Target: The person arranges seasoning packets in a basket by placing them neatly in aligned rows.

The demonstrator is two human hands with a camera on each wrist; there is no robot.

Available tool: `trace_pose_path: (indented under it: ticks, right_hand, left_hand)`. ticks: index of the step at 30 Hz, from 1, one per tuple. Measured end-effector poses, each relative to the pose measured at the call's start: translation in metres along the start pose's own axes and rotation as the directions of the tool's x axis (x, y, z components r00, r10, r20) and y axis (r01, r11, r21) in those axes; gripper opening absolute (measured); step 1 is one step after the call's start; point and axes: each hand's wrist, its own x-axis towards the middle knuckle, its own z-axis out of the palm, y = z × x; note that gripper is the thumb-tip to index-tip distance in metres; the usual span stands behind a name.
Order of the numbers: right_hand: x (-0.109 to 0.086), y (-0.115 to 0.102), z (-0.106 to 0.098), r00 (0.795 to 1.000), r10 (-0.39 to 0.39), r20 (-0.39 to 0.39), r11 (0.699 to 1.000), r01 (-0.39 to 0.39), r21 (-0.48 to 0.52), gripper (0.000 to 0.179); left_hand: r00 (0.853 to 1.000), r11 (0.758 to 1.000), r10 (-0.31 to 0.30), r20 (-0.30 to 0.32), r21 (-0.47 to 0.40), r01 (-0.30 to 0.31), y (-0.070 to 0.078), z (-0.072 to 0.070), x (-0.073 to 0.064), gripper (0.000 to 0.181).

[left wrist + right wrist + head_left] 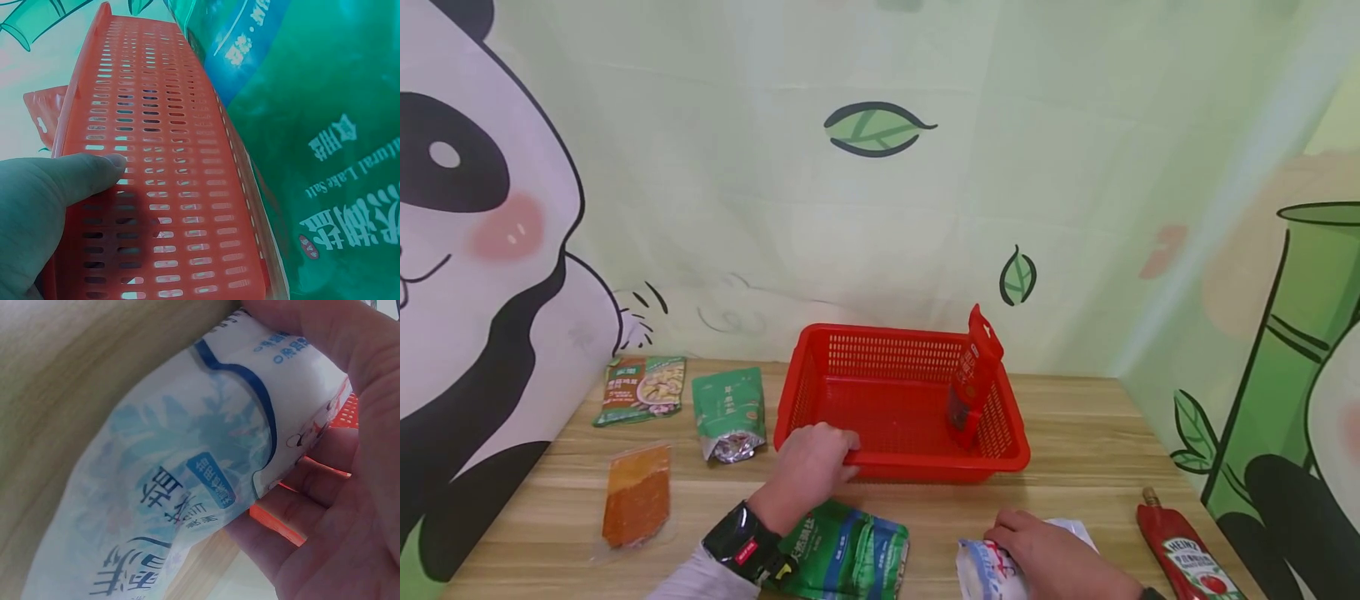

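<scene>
My left hand (pixel 811 467) grips the near rim of the red plastic basket (pixel 925 468), left of its middle. In the left wrist view the thumb (pixel 94 177) presses the slotted outer wall. A red pouch (pixel 976 375) stands upright inside the basket at its right end. My right hand (pixel 1048 550) holds a white and blue salt bag (pixel 181 444) low over the table, fingers on one side and thumb on the other. Below my left wrist lies a green lake salt bag (pixel 850 554), partly hidden by the arm.
On the left of the wooden table (pixel 722 517) lie a green-brown food packet (pixel 643 389), a green pouch with a silvery end (pixel 728 414) and a clear packet of orange-brown contents (pixel 637 497). A Heinz ketchup pouch (pixel 1191 554) lies at the right. A printed cloth backdrop (pixel 880 233) stands behind.
</scene>
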Motion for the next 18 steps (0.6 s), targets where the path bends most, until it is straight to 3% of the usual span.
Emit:
trace_pose_path:
  ticks: [18]
  right_hand:
    - [-0.0004,0.0003,-0.0024,1.0,-0.009,0.002,1.0,0.009,0.001,0.083]
  left_hand:
    - [1.0,1.0,0.008,-0.022,0.011,-0.008,0.0002,0.0012,0.0006,0.03]
